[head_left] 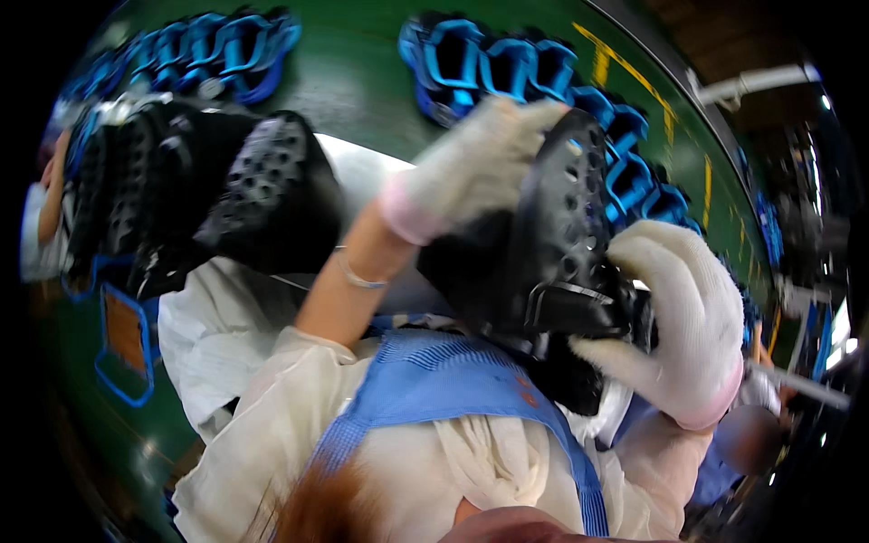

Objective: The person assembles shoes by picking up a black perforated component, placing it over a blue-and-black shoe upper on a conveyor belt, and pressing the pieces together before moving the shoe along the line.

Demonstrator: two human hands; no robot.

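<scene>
Just beyond the blue apron [434, 380], a black boot [561, 217] is held up between two gloved hands, with its dotted sole turned to view. By the left hand [493, 163], the boot is touched at its end farther from the apron; this hand is blurred, so it cannot be told whether its grip is firmly closed. By the right hand [679, 317], to the right of the apron, the boot's nearer end is pinched between thumb and fingers. To the left of the apron, more black boots [272, 176] are lined up side by side, soles showing. Farther beyond the apron, blue-and-black objects [453, 54] are set in rows on the green floor [353, 77], on which yellow lines [601, 66] are marked.
</scene>
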